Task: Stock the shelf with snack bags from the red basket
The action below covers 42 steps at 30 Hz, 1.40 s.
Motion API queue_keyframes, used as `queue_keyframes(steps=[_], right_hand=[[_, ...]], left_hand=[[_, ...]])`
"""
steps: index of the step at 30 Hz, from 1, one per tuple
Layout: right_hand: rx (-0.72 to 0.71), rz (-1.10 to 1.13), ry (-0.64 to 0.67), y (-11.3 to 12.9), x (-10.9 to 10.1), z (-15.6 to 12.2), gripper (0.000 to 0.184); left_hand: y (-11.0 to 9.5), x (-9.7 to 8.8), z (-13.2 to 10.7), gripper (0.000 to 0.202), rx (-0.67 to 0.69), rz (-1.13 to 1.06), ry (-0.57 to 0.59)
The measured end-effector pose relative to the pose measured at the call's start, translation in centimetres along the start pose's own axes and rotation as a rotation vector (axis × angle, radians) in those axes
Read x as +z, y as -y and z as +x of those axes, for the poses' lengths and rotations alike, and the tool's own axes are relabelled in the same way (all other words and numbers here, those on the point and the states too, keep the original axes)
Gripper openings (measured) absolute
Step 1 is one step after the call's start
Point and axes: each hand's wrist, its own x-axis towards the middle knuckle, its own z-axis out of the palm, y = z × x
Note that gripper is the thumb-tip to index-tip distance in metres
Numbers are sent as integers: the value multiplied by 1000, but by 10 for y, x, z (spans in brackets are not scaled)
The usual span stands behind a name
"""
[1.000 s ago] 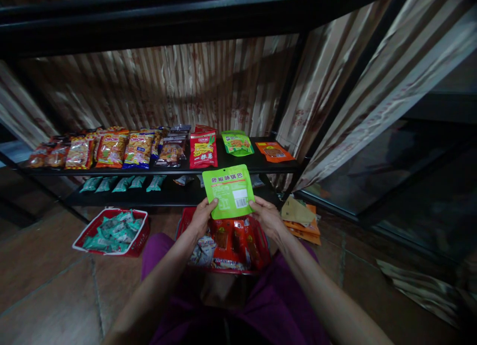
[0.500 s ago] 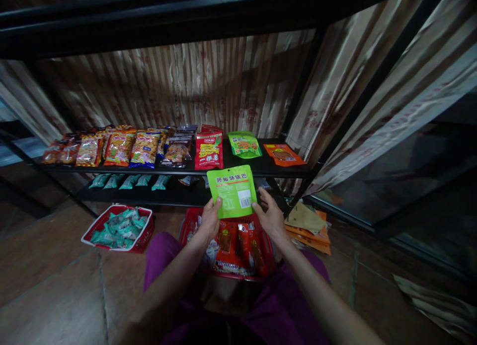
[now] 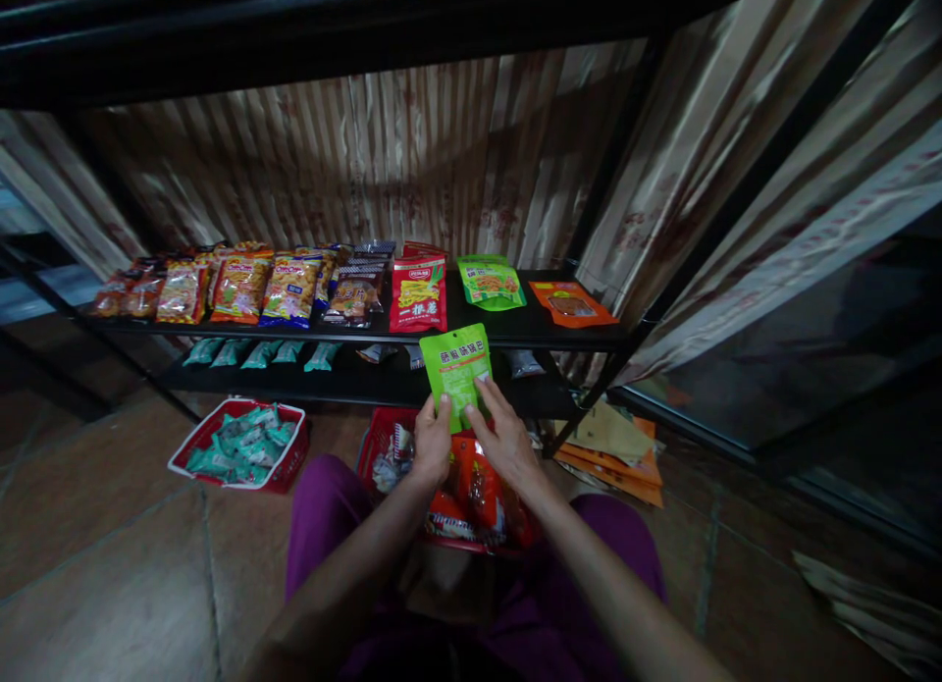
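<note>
I hold a green snack pouch (image 3: pixel 454 363) upright in front of the lower black shelf (image 3: pixel 559 334). My left hand (image 3: pixel 433 446) pinches its lower left corner. My right hand (image 3: pixel 502 437) lies over the pouch's lower right side with the fingers stretched across its face. Below both hands a red basket (image 3: pixel 372 437) with red and silver packets rests between my knees. A matching green pouch (image 3: pixel 490 282) lies on the shelf, with a red pouch (image 3: pixel 418 294) to its left and an orange pouch (image 3: pixel 570 304) to its right.
Several snack bags (image 3: pixel 242 288) line the shelf's left part. Teal packets (image 3: pixel 257 353) sit on the shelf board below. A second red basket (image 3: pixel 239 446) of teal packets stands on the tiled floor at left. Orange packets (image 3: pixel 610 446) lie on the floor at right. Striped curtains hang behind.
The pouch has turned narrower and tilted, and my right hand has slid inward across its face. My hands came closer together. The camera shifted slightly left.
</note>
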Motion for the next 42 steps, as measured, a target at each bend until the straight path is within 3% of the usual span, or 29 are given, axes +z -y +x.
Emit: queue_keyframes(steps=[8,11,15,20,23,25,29,32,36,39,42], right_hand=[[139,139,123,8,4,-2,74],[169,235,143,14,5,-1,76],[171,479,133,19,8,-1,64],[409,727,-23,5,10,1,48],[557,846,-71,-7,3,5,45],[607,991,-61,-12,-6,10,40],[655,1173,11,-16,-27,20,34],[667,1192,79,-19,-39,25,34],[658,1154,173,-20,-46,28,37],[659,1077,217,-19,-48,30,42],[673,1030,203,-20,-49,32,40]], left_hand=[[0,3,-14,34,63,244,29],[-3,5,-19,32,146,331,55],[-6,9,-28,37,332,508,101],[-4,11,-38,67,487,845,237],[-8,9,-38,61,553,885,326],[-15,7,-33,51,565,834,302],[-31,1,-13,42,466,658,46],[-40,-4,3,41,202,432,-77],[-44,-5,11,32,-214,118,69],[-43,-2,9,34,-283,10,143],[-37,0,8,36,-273,-5,132]])
